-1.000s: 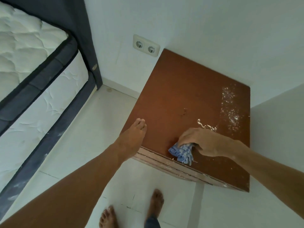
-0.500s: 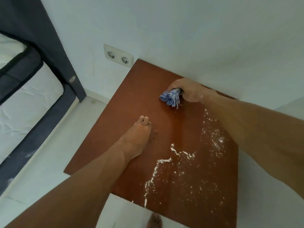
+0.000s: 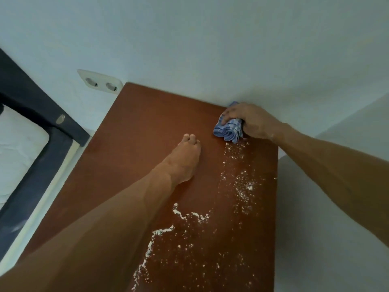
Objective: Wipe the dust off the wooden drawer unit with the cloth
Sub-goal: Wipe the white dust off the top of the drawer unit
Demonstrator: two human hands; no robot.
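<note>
Far left: a mattress (image 3: 19, 157) in a dark bed frame (image 3: 31, 98), well apart from the work. Next along, a double wall socket (image 3: 100, 84) just beside the back left corner of the wooden drawer unit (image 3: 134, 131). On the top's middle, the left hand (image 3: 183, 159) lying flat, fingers pressed together and straight, holding nothing, palm down as before, likely just a brace. Right of it, white dust (image 3: 242, 186) scattered in a band from near the back down to the front edge, with thicker streaks toward the near side. At the back right corner, against the wall, the right hand (image 3: 250, 121) closed in a tight grip round the bunched blue checked cloth (image 3: 228, 130), cloth pressed onto the wood just above the top end of the dust band. Changed within the last second: cloth carried from the front edge to mid-back, then across to this rear corner. Meaning for the task, probably: stroke reset at the far end, ready to be drawn forward through the dust. Left half seemingly clean, though glare and blur leave fine dust there hard to rule out. Right half plainly not yet wiped.
</note>
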